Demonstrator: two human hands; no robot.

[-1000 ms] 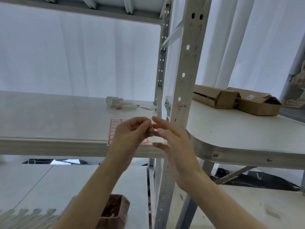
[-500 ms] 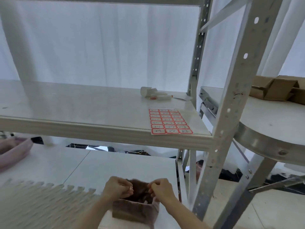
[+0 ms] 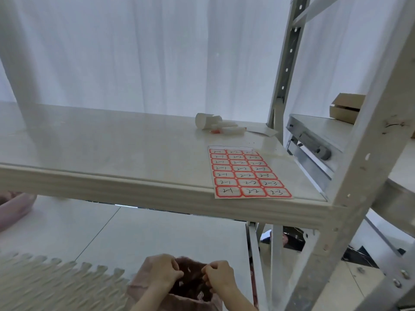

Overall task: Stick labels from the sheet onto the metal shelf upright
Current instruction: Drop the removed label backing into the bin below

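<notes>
The label sheet (image 3: pixel 247 173), red-framed stickers with handwritten numbers, lies flat near the front right corner of the shelf board (image 3: pixel 112 153). The grey perforated metal upright (image 3: pixel 363 167) rises just right of it. Both hands are low, under the shelf, over the mouth of a brown paper bag (image 3: pixel 193 297) with small scraps inside. My left hand (image 3: pixel 165 272) and my right hand (image 3: pixel 219 274) have curled fingers, tips facing each other. Nothing shows between the fingers. Neither hand touches the sheet or the upright.
A white roll (image 3: pixel 205 121) and a marker (image 3: pixel 226 131) lie at the back of the shelf. A second upright (image 3: pixel 285 70) stands behind. Right of the rack sits a round table (image 3: pixel 399 198) with a cardboard box (image 3: pixel 345 108). A foam mat (image 3: pixel 56 283) covers the floor at left.
Both hands dropped from the upright at shelf height to the paper bag on the floor. The view swung left and down, and the sheet is now uncovered.
</notes>
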